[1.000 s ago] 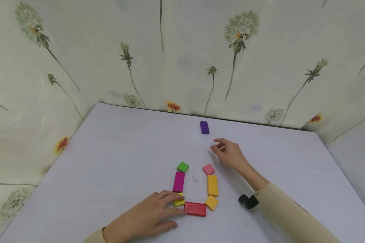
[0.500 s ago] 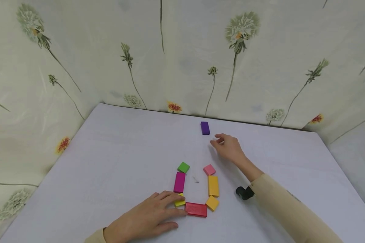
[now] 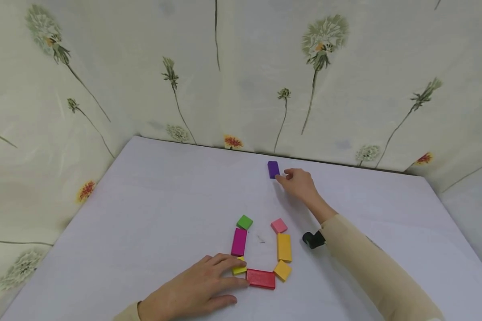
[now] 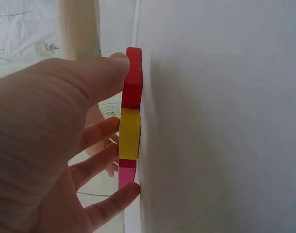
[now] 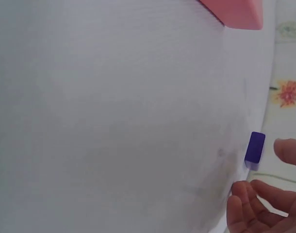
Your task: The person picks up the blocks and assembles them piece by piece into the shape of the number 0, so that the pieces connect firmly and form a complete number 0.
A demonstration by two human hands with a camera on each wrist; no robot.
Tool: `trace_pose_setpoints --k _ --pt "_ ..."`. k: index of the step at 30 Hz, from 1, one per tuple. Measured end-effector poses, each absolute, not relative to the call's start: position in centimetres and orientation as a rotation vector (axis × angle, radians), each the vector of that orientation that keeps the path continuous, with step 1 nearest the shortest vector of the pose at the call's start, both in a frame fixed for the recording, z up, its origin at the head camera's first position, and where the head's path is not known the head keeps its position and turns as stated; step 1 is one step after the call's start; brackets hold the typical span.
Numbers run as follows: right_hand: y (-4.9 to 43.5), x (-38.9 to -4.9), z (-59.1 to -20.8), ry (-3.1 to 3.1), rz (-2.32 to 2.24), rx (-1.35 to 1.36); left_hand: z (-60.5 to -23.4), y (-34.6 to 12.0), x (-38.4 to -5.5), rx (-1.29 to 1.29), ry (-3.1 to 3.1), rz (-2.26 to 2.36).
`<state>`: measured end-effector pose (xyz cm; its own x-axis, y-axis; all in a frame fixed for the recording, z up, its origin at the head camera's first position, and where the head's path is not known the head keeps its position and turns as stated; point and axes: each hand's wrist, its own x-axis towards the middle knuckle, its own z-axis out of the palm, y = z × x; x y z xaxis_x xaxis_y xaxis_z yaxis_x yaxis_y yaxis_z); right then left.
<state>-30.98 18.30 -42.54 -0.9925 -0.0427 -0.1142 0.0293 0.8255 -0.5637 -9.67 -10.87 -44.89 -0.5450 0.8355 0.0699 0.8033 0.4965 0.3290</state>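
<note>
In the head view my left hand [image 3: 198, 285] lies over the near left of a U-shaped row of wooden blocks. Its fingers reach across the yellow block [image 3: 239, 266] to the end of the red block [image 3: 260, 279]. The left wrist view has these fingers loosely spread beside the red block [image 4: 132, 77] and the yellow block [image 4: 129, 133]. Farther back, my right hand [image 3: 299, 183] reaches toward a purple block [image 3: 273, 169], thumb and fingers parted. The right wrist view shows the purple block [image 5: 255, 148] near the thumb, not gripped; contact I cannot tell.
The row also has a magenta block [image 3: 238, 242], a green block [image 3: 244, 222], a pink block [image 3: 279, 225], a long orange-yellow block [image 3: 284, 247] and a small one [image 3: 282, 270]. A black device [image 3: 313, 240] sits under the right forearm. A flower-print curtain [image 3: 241, 76] hangs behind the white table [image 3: 176, 200].
My right hand has moved slightly farther back and left in small steps, closing in on the purple block. The left hand and the row of blocks have stayed put.
</note>
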Motion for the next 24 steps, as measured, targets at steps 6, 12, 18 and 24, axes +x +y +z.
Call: trace_pose_setpoints --k 6,12,18,24 --pt "17.3 -32.2 -42.5 2.905 -0.845 0.005 -44.9 -10.9 -9.7 1.419 2.616 0.499" --pt "16.7 -33.0 -43.2 2.973 -0.822 0.031 -45.0 -11.0 -9.7 1.440 2.616 0.514" --pt "16.3 -33.2 -43.6 3.021 -0.789 0.074 -45.0 -11.0 -9.8 1.438 2.613 0.501" --pt "15.9 -33.2 -43.3 3.009 -0.781 0.071 -45.0 -11.1 -9.8 1.407 2.616 0.479"
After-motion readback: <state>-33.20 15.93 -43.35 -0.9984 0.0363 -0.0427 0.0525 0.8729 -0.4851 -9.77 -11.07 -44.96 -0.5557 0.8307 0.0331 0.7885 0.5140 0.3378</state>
